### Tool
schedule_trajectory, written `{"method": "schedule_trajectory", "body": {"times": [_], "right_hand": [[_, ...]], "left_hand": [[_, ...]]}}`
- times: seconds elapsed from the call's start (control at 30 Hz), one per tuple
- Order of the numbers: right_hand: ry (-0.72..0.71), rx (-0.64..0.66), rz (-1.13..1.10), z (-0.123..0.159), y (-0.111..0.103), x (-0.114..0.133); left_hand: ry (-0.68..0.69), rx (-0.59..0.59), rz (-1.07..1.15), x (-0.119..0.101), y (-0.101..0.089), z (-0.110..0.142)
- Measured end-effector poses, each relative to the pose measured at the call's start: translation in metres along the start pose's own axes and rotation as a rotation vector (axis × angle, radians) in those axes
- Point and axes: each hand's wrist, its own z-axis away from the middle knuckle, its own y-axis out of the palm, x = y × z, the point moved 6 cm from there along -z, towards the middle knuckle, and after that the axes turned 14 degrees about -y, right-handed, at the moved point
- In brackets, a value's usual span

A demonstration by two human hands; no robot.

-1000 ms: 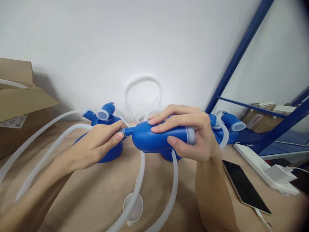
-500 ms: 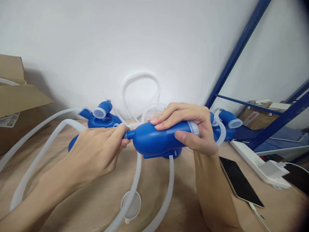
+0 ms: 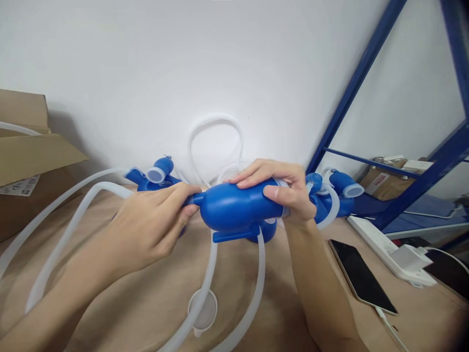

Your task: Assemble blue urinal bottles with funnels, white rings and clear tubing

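From my distant seat I looked first at the brown table [image 3: 278, 293], which spread below all the fingers. Left of the left fingers, a pale hose [image 3: 75, 227] rose and bent behind the left hand [image 3: 154, 220]. Whether it was joined to anything there, I could not tell; if it was, I judged that its weight could pull the grip sideways. The blue bottle [image 3: 234, 210] lay nearly level between the fingers of both hands, seemingly above the table. The right hand [image 3: 284, 188] held its wide end, fingers close together over the top, thumb on the near side. This smooth round wall could, in my opinion, turn under the hold if the other end was twisted hard. Below and right of the right fingers, a phone [image 3: 362, 276] lay where a dropped bottle could strike it. Below the left fingertips was a small lid [image 3: 207, 310]. Smallest was the narrow spout [image 3: 199, 199], pinched between left thumb and forefinger; so small a contact could slip and let the bottle tip.
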Motion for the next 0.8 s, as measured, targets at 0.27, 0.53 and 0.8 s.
{"method": "schedule_trajectory", "body": {"times": [0.27,0.53,0.8], "right_hand": [[-0.121,-0.035,0.047,0.003,-0.015,0.008],[-0.093,-0.018,0.029,0.005,-0.014,0.003],[-0.057,-0.069,-0.159,0.006,-0.013,-0.010]], "left_hand": [[-0.100,0.269,0.189,0.020,0.003,0.001],[-0.119,0.327,0.247,0.015,0.010,-0.003],[-0.052,0.072,0.038,0.004,0.011,-0.001]]}}
